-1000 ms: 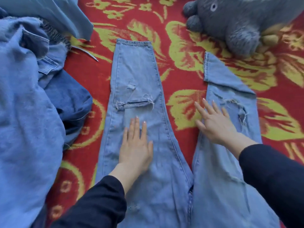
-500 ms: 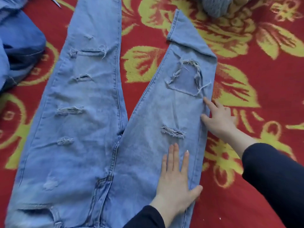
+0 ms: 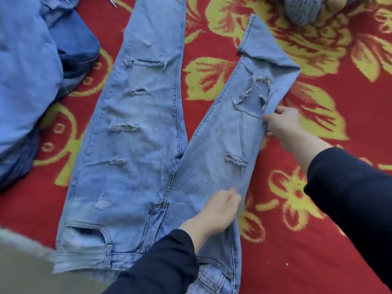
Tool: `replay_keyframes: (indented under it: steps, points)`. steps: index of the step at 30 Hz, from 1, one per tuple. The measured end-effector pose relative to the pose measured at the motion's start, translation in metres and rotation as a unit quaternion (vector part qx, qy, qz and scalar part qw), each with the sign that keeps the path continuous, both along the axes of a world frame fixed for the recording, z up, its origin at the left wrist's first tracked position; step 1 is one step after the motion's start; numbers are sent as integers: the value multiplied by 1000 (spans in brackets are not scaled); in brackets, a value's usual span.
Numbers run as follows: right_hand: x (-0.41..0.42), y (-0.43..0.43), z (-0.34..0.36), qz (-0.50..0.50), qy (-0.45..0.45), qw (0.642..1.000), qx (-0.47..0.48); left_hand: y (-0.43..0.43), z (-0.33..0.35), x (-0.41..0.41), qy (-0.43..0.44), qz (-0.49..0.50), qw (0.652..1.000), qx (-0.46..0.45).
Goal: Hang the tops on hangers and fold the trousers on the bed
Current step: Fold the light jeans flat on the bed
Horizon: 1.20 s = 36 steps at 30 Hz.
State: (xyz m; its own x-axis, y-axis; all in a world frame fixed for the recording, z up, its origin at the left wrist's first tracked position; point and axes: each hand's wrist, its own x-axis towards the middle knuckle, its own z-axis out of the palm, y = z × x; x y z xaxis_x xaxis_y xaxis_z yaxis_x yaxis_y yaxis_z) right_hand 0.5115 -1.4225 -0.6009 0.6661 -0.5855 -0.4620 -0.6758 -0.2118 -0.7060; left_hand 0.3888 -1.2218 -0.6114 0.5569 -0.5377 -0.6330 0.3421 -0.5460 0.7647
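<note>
Head view: trousers (image 3: 137, 145) are lying flat on bed (image 3: 328, 240), legs in a V. Left hand (image 3: 220, 209) & right hand (image 3: 282, 122) are both pinching one leg's outer edge. Lengthwise fold is prob. starting; next is carrying that leg over the other w/ seams matching.

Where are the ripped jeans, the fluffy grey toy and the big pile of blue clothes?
ripped jeans (image 3: 137, 177): head view, on the thigh of the flat leg.
fluffy grey toy (image 3: 301, 9): head view, on its grey fur at the top edge.
pile of blue clothes (image 3: 27, 71): head view, on the pale top layer.
</note>
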Motion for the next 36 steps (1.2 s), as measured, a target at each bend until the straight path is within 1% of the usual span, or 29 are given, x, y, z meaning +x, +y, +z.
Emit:
replay_keyframes:
  steps: [1, 2, 4, 7, 9, 11, 12, 13, 14, 15, 17, 18, 19, 20, 21, 22, 23, 24, 25, 26, 28, 30, 32, 34, 36]
  points:
    - [8, 11, 8, 5, -9, 1000, 11, 12, 9, 10, 58, 73, 996, -8]
    - [16, 23, 15, 13, -18, 1000, 20, 27, 16, 20, 121, 135, 983, -16]
    - [35, 53, 29, 37, -29, 999, 24, 62, 30, 38, 226, 206, 950, -61]
    - [71, 112, 45, 84, -50, 995, 11, 130, 42, 66, 292, 262, 912, -122]
    - [96, 160, 51, 100, -84, 991, 35, 175, 44, 87, 288, 339, 885, -139]
    - [114, 208, 52, 116, -112, 981, 108, 216, 39, 108, 261, 422, 859, -124]
    - [119, 228, 48, 138, -105, 975, 140, 236, 31, 116, 235, 462, 850, -97]
    - [121, 246, 40, 178, -81, 971, 138, 255, 23, 122, 210, 493, 842, -68]
    - [120, 259, 31, 234, -47, 966, 104, 271, 15, 123, 184, 503, 844, -36]
    - [117, 269, 22, 292, -8, 955, 51, 284, 8, 121, 159, 483, 861, 1]
    - [104, 279, 3, 380, 53, 922, -49, 302, -1, 113, 109, 356, 924, 86]
    - [97, 280, -5, 412, 75, 905, -76, 308, -7, 108, 86, 305, 943, 105]
    - [91, 280, -11, 437, 93, 890, -95, 313, -12, 104, 72, 285, 950, 105]
    - [86, 279, -16, 454, 108, 877, -112, 318, -15, 101, 62, 289, 951, 90]
    - [83, 277, -19, 461, 115, 871, -127, 323, -18, 101, 45, 299, 950, 80]
    - [83, 276, -20, 458, 116, 870, -139, 327, -20, 102, 22, 302, 949, 90]
    - [84, 275, -21, 445, 112, 876, -147, 330, -22, 106, -17, 276, 951, 134]
    - [86, 274, -20, 427, 108, 884, -154, 333, -25, 109, -58, 226, 953, 192]
    - [88, 272, -20, 408, 105, 893, -158, 332, -25, 111, -90, 175, 949, 246]
    - [91, 271, -20, 383, 98, 905, -159, 329, -23, 116, -109, 138, 945, 277]
    - [99, 264, -20, 304, 79, 937, -154, 314, -21, 129, -146, 114, 943, 275]
    - [108, 253, -18, 216, 63, 963, -151, 292, -22, 147, -226, 99, 932, 267]
    - [121, 237, -22, 135, 63, 981, -126, 266, -24, 171, -303, 49, 915, 262]
    - [133, 219, -26, 47, 64, 995, -67, 242, -29, 195, -324, -16, 911, 254]
    - [144, 202, -33, -40, 30, 999, -2, 225, -38, 216, -316, -56, 914, 249]
